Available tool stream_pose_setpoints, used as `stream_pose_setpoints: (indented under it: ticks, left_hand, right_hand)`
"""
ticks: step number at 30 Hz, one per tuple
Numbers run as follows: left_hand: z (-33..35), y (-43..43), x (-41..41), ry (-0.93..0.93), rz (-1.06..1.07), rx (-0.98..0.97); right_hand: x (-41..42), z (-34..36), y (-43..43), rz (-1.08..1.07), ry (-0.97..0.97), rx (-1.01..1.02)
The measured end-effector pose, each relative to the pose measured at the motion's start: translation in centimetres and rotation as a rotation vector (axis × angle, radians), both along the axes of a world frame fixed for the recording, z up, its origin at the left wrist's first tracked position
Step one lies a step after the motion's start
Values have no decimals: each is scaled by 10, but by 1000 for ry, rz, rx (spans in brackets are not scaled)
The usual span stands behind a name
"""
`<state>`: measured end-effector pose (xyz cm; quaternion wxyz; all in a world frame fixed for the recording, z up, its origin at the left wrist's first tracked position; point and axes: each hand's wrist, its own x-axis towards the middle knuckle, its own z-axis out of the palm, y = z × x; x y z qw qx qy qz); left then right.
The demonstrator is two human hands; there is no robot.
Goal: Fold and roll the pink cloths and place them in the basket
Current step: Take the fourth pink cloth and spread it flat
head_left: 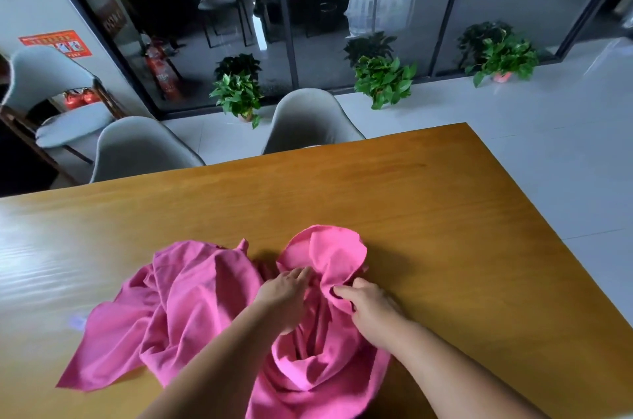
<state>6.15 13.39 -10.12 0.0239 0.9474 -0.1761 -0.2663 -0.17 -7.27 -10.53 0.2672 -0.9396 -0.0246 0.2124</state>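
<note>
— How far is it w/ the task?
— Only at the start, I think. One pink cloth [329, 250] lies crumpled on the table [445, 206] under both hands. The second cloth [191, 295] is just beside it, also in a heap.
— And the hands?
— Right hand [371, 310] pinches a fold btw thumb and fingers. Left hand [284, 295] has its fingertips in the folds; grip or not, I cannot tell.
— And the basket?
— Not in view. Nothing is folded or rolled yet, so approx. everything is left.

Matt pink cloths [191, 309] on a glossy wooden table [428, 213].
</note>
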Motion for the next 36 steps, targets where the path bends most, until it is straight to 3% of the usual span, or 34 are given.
stream_pose_setpoints:
  ticks: [4, 8, 12, 14, 18, 22, 25, 28, 29, 31, 34, 36]
  left_hand:
    - [-4, -1, -17, -180, 159, 57]
    - [-10, 15, -25, -185, 390, 39]
    - [-11, 47, -29, -93, 466, 36]
    - [-11, 58, -29, -97, 486, 17]
    - [14, 62, -8, -314, 744, -364]
    - [107, 44, 31, -624, 961, -884]
    - [181, 32, 36, -1001, 783, -1166]
    - [195, 18, 17, -1162, 352, -1171]
    - [181, 12, 5, -1102, 194, -1093]
    - [128, -1, -23, -801, -36, -931]
    - [48, -5, -63, -151, -208, -583]
    - [21, -1, -79, 44, -308, -371]
  right_hand:
    - [3, 11, -18, -301, -171, -233]
    - [1, 13, -25, -533, -230, -203]
    - [-10, 15, -19, -562, -345, -142]
    - [-13, 12, -16, -549, -306, -126]
    - [0, 19, -10, -602, -168, -85]
    - [43, 48, -3, -678, -305, 137]
    - [73, 83, 14, -785, -501, 380]
    - [80, 107, 31, -930, -664, 510]
    - [79, 110, 37, -964, -577, 678]
    - [75, 98, 43, -982, -161, 923]
    - [53, 47, 40, -950, 287, 928]
    - [32, 21, 39, -868, 320, 769]
